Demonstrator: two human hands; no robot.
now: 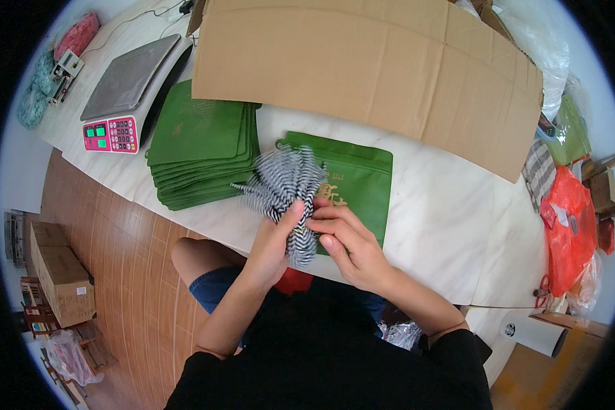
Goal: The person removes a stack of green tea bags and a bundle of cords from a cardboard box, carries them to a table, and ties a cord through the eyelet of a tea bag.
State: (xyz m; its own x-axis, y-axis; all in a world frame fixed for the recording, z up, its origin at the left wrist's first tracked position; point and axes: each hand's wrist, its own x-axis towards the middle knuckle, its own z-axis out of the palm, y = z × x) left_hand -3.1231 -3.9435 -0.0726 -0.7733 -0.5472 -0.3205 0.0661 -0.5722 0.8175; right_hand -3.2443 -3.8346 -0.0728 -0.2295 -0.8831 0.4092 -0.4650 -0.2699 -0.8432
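Note:
Over the near edge of the table, I hold a fanned black-and-white striped bundle (290, 174), feather-like in look; its exact kind I cannot make out. My left hand (270, 249) grips its lower middle, thumb on top. The curled fingertips of my right hand (352, 246) press on the bundle's right side. Just behind lies a flat green pouch (362, 174) with gold print, partly covered by the bundle and my hands. To the left is a thick stack of similar green pouches (198, 137).
A large cardboard sheet (362, 68) covers the back of the white table (451, 232). At the back left stands a scale (130, 89) with a pink keypad. A red plastic bag (570, 232) sits at the right edge. Cardboard boxes (58, 273) stand on the wooden floor.

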